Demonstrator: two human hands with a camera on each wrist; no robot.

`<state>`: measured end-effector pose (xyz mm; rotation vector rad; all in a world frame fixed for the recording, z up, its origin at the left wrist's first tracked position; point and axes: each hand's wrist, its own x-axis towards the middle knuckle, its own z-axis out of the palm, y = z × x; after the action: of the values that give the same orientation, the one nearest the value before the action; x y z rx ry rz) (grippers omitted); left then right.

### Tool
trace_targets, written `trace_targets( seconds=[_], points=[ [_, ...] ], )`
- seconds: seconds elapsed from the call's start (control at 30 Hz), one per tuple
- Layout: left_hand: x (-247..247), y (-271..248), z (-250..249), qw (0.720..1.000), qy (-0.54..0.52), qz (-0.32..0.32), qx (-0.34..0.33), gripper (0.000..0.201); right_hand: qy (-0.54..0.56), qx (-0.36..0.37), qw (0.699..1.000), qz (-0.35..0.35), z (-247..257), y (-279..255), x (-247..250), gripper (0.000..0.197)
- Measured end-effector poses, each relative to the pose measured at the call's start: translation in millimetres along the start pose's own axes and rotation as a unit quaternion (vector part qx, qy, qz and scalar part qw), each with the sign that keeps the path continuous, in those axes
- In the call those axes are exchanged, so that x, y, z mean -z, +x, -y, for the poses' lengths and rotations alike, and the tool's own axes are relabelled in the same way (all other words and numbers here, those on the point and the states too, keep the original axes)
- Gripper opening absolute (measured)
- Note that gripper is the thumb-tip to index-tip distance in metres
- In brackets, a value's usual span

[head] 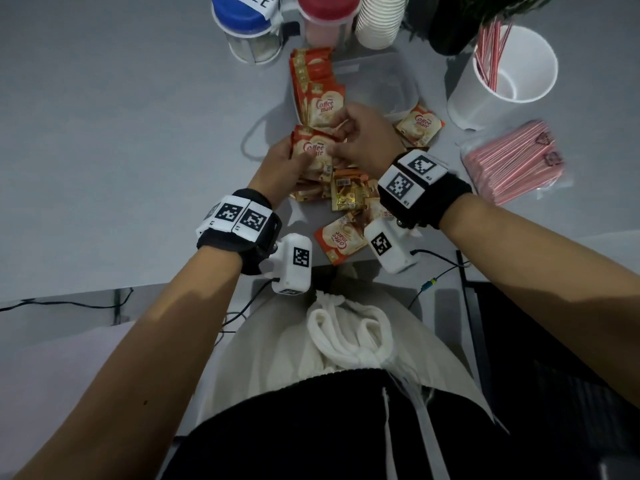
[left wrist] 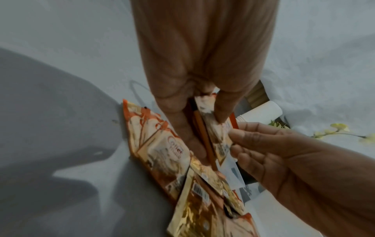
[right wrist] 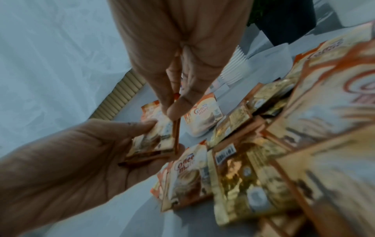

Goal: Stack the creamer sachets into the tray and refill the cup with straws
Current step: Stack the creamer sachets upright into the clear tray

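**Creamer sachets: squaring up a small bundle before it goes in the tray**

Creamer sachets (head: 313, 150) sit as a short stack in our left hand (head: 284, 168), thumb on top and fingers curled under, so that hand grips the bundle. Our right hand (head: 367, 140) pinches one sachet by its edge btwn thumb and fingertips (right wrist: 178, 105), right against the bundle's near side.

To do this well, we judge: slide the pinched sachet flat onto the stack w/ logos facing the same way, tap edges even, keep the left thumb pressing so nothing fans out. Then carry the lot just beyond our fingers to the tray (head: 398, 81), beside the row already standing in its left part.

Loose sachets (head: 349, 195) lie under and behind our wrists; more are likely hidden by the right wrist band. How many are in the bundle we can't tell, wrist views are blurred. The tray is clear plastic, so its edges are faint. The cup (head: 509, 77) w/ few straws and the straw packet (head: 512, 161) lie well off to the right of our right hand, untouched.
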<state>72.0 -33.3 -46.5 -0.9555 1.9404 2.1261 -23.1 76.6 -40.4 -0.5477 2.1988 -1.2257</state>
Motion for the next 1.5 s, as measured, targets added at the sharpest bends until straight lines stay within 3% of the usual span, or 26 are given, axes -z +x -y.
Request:
trace_targets(
  seconds=[0.1, 0.2, 0.33, 0.43, 0.6, 0.67, 0.73, 0.83, 0.93, 1.03, 1.13, 1.27, 1.5],
  points=[
    [-0.6, -3.0, 7.9, 0.999, -0.019, -0.017, 0.019, 0.028, -0.125, 0.038, 0.991, -0.005, -10.0, -14.6, 5.5, 0.037],
    [4.2, -4.9, 16.5, 0.999, -0.021, -0.042, 0.022, 0.018, -0.249, 0.075, 0.963, 0.076, -19.6, -30.4, 9.1, 0.043],
    [4.6, -7.3, 24.8, 0.997, -0.029, -0.06, 0.024, 0.017, -0.416, 0.166, 0.862, 0.235, -26.2, -47.2, 3.4, 0.051],
    [0.9, -9.6, 26.3, 0.995, -0.047, -0.085, 0.031, 0.021, -0.51, 0.188, 0.787, 0.291, -30.7, -52.1, -3.4, 0.058],
    [-3.1, -12.8, 24.6, 0.993, -0.056, -0.098, 0.033, 0.027, -0.55, 0.216, 0.756, 0.284, -35.2, -51.3, -8.8, 0.057],
    [-2.6, -12.9, 25.0, 0.993, -0.054, -0.102, 0.032, 0.028, -0.543, 0.209, 0.762, 0.284, -34.8, -47.7, -10.4, 0.053],
    [-0.6, -11.7, 25.3, 0.993, -0.055, -0.104, 0.029, 0.029, -0.507, 0.197, 0.79, 0.283, -33.5, -43.5, -11.4, 0.042],
    [2.2, -10.6, 24.8, 0.993, -0.042, -0.106, 0.019, 0.029, -0.412, 0.154, 0.86, 0.26, -34.4, -38.5, -8.3, 0.025],
    [4.4, -8.9, 22.6, 0.993, -0.019, -0.113, 0.0, 0.027, -0.269, 0.115, 0.94, 0.177, -36.4, -33.8, 0.8, 0.023],
    [5.1, -5.3, 18.1, 0.994, -0.018, -0.109, -0.011, 0.026, -0.13, 0.109, 0.982, 0.09, -30.5, -24.3, 11.4, 0.017],
    [-0.1, 0.0, 10.8, 0.996, -0.028, -0.089, -0.011, 0.03, -0.011, 0.059, 0.997, 0.048, -22.8, -10.6, 20.2, 0.019],
    [-11.3, 8.6, 0.9, 0.998, -0.03, -0.062, -0.002, 0.033, 0.064, -0.025, 0.997, 0.037, -20.8, 8.5, 22.8, 0.025],
    [-32.6, 18.6, -10.7, 0.998, -0.055, -0.033, 0.008, 0.034, 0.031, -0.075, 0.994, -0.068, -25.6, 17.2, 21.2, 0.033]
  ],
)
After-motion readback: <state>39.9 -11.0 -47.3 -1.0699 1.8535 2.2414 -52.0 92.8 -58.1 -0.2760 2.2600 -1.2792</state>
